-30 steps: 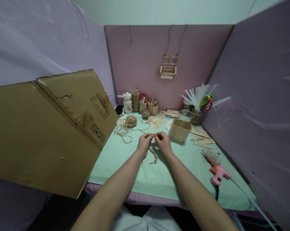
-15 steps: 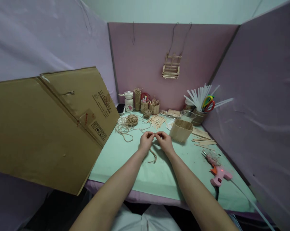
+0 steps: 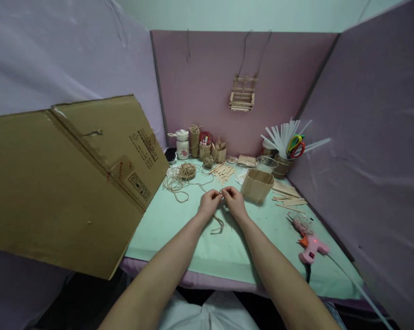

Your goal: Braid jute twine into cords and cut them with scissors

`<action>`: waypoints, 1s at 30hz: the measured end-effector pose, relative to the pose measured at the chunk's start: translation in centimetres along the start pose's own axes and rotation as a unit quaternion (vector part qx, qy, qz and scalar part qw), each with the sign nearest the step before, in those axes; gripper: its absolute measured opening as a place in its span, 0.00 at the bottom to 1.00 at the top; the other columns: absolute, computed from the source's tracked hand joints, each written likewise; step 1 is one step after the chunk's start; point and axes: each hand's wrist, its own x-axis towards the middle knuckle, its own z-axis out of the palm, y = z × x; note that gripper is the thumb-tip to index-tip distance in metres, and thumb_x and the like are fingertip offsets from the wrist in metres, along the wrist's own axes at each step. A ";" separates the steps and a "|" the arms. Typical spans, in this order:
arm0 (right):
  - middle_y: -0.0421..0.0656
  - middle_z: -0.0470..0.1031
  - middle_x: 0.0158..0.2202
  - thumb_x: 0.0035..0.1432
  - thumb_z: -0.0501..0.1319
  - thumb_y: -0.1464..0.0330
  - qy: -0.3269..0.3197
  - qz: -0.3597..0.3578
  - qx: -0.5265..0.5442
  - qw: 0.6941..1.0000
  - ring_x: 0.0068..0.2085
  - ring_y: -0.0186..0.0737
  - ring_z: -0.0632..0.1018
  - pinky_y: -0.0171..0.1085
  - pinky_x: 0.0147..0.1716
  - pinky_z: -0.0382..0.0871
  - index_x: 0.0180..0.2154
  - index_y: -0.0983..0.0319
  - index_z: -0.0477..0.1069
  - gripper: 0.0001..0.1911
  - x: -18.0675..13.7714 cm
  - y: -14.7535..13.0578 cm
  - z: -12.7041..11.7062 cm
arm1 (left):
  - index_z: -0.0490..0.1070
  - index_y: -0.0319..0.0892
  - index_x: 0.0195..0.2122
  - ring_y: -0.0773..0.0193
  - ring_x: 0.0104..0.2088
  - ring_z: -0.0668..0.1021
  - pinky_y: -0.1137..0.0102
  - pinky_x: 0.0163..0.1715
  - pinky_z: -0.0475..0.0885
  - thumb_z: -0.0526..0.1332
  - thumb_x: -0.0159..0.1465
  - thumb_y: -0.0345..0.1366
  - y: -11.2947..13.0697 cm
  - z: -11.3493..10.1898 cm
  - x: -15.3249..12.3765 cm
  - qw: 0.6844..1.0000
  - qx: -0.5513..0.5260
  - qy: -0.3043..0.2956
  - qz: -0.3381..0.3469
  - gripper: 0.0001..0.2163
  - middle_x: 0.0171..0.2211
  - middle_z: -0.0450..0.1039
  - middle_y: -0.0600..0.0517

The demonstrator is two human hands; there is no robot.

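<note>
My left hand (image 3: 209, 202) and my right hand (image 3: 233, 200) meet over the middle of the table, both pinching twine (image 3: 218, 225). Its loose end hangs below my left hand and lies bent on the green cloth. Between my fingertips the strand is mostly hidden. From the far side of my hands a thin strand runs toward the ball of twine (image 3: 187, 171), which has loose loops around it. Just right of my right hand, apart from it, stands a box made of wooden craft sticks (image 3: 258, 187).
A pink glue gun (image 3: 310, 245) lies at right, its cord off the front edge. Loose craft sticks (image 3: 289, 200) lie behind it. A large cardboard sheet (image 3: 90, 192) leans at left. Along the back stand a white bottle (image 3: 182, 146) and a pot (image 3: 281, 166) with scissors and glue sticks.
My fingertips have shifted slightly against each other, the right ones now a little higher, with both hands still pinching the twine. The whole view has moved slightly.
</note>
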 end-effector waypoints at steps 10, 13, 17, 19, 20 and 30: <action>0.38 0.67 0.22 0.48 0.56 0.61 0.097 0.038 -0.071 0.992 0.27 0.38 0.67 0.37 0.30 0.60 0.22 0.59 0.62 0.09 0.9 1.7 -0.5 | 0.70 0.43 0.23 0.65 0.24 0.68 0.72 0.28 0.59 0.58 0.56 0.34 1.7 0.5 -2.0 0.986 0.133 -0.036 0.096 0.06 0.21 0.70 0.53; 0.39 0.67 0.22 0.48 0.56 0.62 0.112 0.042 -0.079 0.990 0.26 0.38 0.67 0.37 0.30 0.61 0.21 0.58 0.61 0.09 0.9 1.7 -0.5 | 0.70 0.43 0.22 0.66 0.23 0.67 0.72 0.28 0.58 0.57 0.56 0.33 1.9 0.6 -2.2 0.985 0.136 -0.045 0.098 0.06 0.20 0.68 0.53; 0.39 0.68 0.22 0.49 0.57 0.61 0.126 0.040 -0.069 0.989 0.27 0.37 0.67 0.37 0.30 0.61 0.22 0.59 0.62 0.10 0.8 1.7 -0.4 | 0.70 0.41 0.24 0.67 0.24 0.67 0.73 0.27 0.58 0.57 0.56 0.34 2.1 0.4 -2.0 0.984 0.138 -0.065 0.089 0.06 0.21 0.69 0.54; 0.39 0.68 0.22 0.48 0.57 0.60 0.137 0.038 -0.061 0.988 0.27 0.37 0.67 0.37 0.30 0.61 0.22 0.60 0.63 0.11 0.8 1.7 -0.3 | 0.70 0.41 0.25 0.68 0.25 0.68 0.73 0.28 0.59 0.56 0.57 0.35 2.1 0.3 -1.9 0.983 0.146 -0.074 0.086 0.06 0.22 0.69 0.55; 0.39 0.68 0.22 0.48 0.57 0.60 0.142 0.039 -0.054 0.988 0.26 0.37 0.67 0.37 0.30 0.61 0.22 0.60 0.63 0.12 0.8 1.7 -0.3 | 0.70 0.41 0.25 0.68 0.25 0.68 0.73 0.28 0.59 0.56 0.57 0.35 2.1 0.3 -1.9 0.983 0.146 -0.074 0.086 0.06 0.22 0.69 0.55; 0.35 0.63 0.19 0.43 0.61 0.61 0.052 0.130 0.211 0.967 0.21 0.29 0.63 0.31 0.21 0.56 0.22 0.61 0.65 0.10 1.5 0.1 -1.6 | 0.72 0.39 0.30 0.69 0.24 0.69 0.73 0.28 0.63 0.58 0.57 0.42 1.3 0.5 -0.9 0.997 -0.074 -0.030 -0.011 0.11 0.20 0.69 0.54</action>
